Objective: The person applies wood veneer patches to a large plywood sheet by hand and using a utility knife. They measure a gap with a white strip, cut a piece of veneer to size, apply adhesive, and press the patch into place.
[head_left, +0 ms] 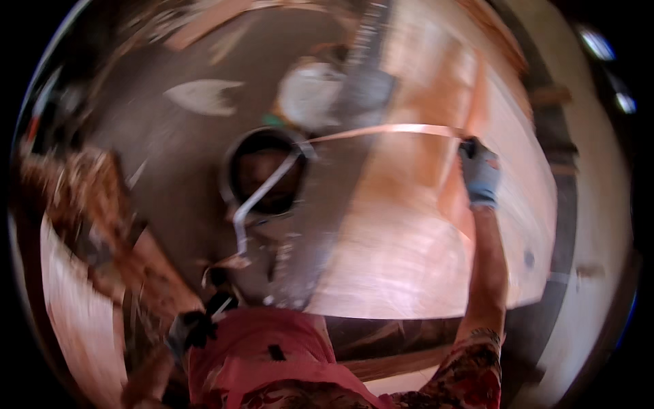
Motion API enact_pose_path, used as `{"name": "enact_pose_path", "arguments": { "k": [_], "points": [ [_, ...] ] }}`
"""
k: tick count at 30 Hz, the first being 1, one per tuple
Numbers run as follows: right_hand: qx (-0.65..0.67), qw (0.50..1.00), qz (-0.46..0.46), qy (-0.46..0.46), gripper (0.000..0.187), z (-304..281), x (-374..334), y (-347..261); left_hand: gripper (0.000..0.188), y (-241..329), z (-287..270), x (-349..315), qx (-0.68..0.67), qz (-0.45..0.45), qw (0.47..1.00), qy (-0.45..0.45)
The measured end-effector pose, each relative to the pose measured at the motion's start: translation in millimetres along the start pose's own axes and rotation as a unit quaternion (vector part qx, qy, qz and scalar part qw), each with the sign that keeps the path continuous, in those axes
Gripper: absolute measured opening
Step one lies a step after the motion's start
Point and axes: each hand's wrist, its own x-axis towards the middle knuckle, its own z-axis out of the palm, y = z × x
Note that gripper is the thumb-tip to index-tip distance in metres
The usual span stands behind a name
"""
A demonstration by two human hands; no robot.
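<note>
My right hand (481,174), in a grey-blue glove with dark fingers, is closed on one end of a narrow pale strip (402,128) that looks like tape. It lies over a large sheet of wood veneer (388,259). The strip runs left, nearly straight, to the rim of a round dark bucket (230,178). From there a whiter length (262,193) bends across the bucket's mouth towards me. My left hand (187,332), gloved too, is low beside my pink apron (266,341). Its fingers are curled by a small dark object (221,300), too blurred to name.
A round whitish thing (310,94) sits beyond the bucket on the dark work surface (184,157). A pale torn piece (204,96) lies to its left. Ragged wood scraps (88,191) are heaped at the left. More veneer layers (501,34) show at the far right.
</note>
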Motion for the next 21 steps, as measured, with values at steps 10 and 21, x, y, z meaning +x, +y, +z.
{"name": "enact_pose_path", "arguments": {
  "k": [10,21],
  "points": [
    [0.235,0.936,-0.262,-0.018,0.026,-46,33,-334,0.03,-31,-76,-132,-0.131,-0.213,0.956,-0.153],
    [0.191,0.848,-0.46,-0.181,0.034,40,-50,-696,0.049,-87,-51,-204,0.37,-0.216,0.901,-0.062]
  ]
}}
